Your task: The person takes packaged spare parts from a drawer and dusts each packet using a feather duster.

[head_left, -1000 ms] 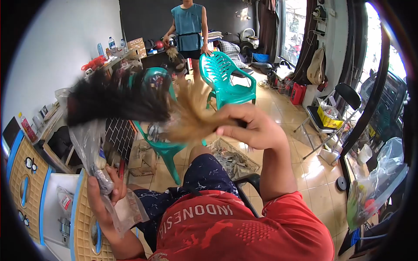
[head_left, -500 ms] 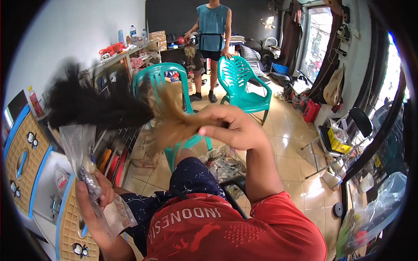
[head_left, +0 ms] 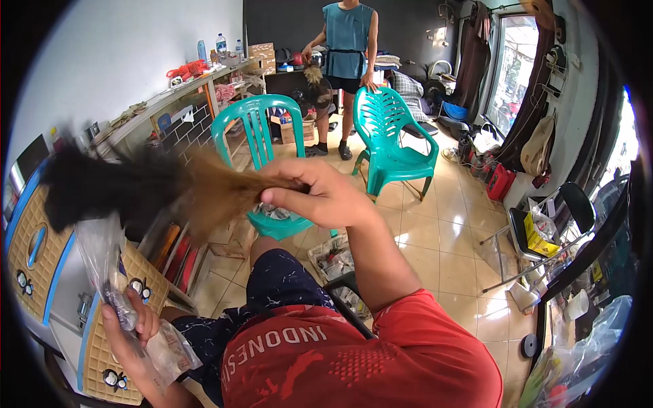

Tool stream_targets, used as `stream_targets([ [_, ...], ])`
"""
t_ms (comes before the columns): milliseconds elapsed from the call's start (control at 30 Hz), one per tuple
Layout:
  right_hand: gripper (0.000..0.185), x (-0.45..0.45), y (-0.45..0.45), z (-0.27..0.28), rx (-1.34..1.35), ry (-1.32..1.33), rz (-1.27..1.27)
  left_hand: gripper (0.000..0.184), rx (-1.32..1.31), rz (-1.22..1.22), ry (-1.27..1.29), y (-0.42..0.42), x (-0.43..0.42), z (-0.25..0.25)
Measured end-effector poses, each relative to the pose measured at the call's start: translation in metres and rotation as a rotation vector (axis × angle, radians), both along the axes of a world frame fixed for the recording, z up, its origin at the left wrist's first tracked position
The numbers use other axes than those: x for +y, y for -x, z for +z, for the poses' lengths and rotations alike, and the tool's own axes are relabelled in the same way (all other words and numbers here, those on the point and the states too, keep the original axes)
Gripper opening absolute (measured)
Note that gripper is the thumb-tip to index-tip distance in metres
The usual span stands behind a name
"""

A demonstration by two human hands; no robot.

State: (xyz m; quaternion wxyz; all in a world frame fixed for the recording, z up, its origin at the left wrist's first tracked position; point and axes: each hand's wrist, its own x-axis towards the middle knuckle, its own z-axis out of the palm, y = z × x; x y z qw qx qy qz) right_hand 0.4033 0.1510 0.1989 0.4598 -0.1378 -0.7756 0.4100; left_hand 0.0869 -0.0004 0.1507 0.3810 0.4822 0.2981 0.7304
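My right hand is closed around the narrow end of a feather duster, which stretches out to the left. Its feathers are brown near my fingers and black toward the blurred far end. Lower left, my left hand grips clear plastic bags with small items inside that I cannot make out. The black feathers hang just above the top of the plastic, and I cannot tell whether they touch.
Two green plastic chairs stand ahead. Behind them a person rests a hand on the right one. A drawer cabinet with penguin pictures is at left, a shelf along the wall. A folding chair stands at right.
My right hand has moved left and slightly down with the feather duster. My left hand, still holding the plastic bags, sits slightly lower and further left. The view has shifted a little.
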Motion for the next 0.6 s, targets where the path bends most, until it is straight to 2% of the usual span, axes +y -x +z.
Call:
stream_targets([
  [67,0.018,0.007,-0.001,-0.002,-0.091,-0.072,-0.017,0.057,-0.083,0.022,0.011,-0.002,-0.001,0.000],
  [133,0.020,0.007,-0.001,0.001,-0.220,-0.286,0.194,0.056,-0.105,0.021,-0.005,-0.002,0.000,-0.003],
  [200,0.019,0.012,0.006,-0.001,-0.122,-0.364,0.165,0.056,-0.089,-0.021,-0.087,0.004,-0.001,-0.008],
  [267,0.016,0.013,0.010,0.000,-0.054,0.004,-0.010,0.054,-0.063,0.022,0.000,-0.002,-0.004,0.000],
  [333,0.017,0.014,0.009,0.000,-0.137,-0.064,0.074,0.051,-0.029,0.078,0.007,-0.008,-0.007,0.006],
  [400,0.018,0.015,0.008,-0.002,-0.290,-0.191,0.207,0.051,-0.063,-0.033,-0.017,-0.001,-0.004,-0.001],
  [433,0.019,0.014,0.009,-0.001,-0.239,-0.211,0.186,0.051,-0.060,-0.003,-0.012,0.000,-0.005,-0.001],
  [500,0.018,0.015,0.014,-0.004,-0.075,-0.120,0.040,0.052,-0.001,0.046,0.047,-0.003,-0.005,0.002],
  [533,0.017,0.015,0.017,-0.003,-0.021,-0.101,-0.003,0.057,-0.073,0.092,0.027,-0.009,-0.003,-0.001],
  [567,0.016,0.012,0.014,0.000,-0.105,0.005,-0.030,0.056,-0.065,0.164,0.063,-0.016,-0.005,0.005],
  [600,0.016,0.017,0.013,-0.003,-0.146,0.115,0.073,0.053,-0.014,0.093,0.059,-0.010,-0.003,0.005],
])
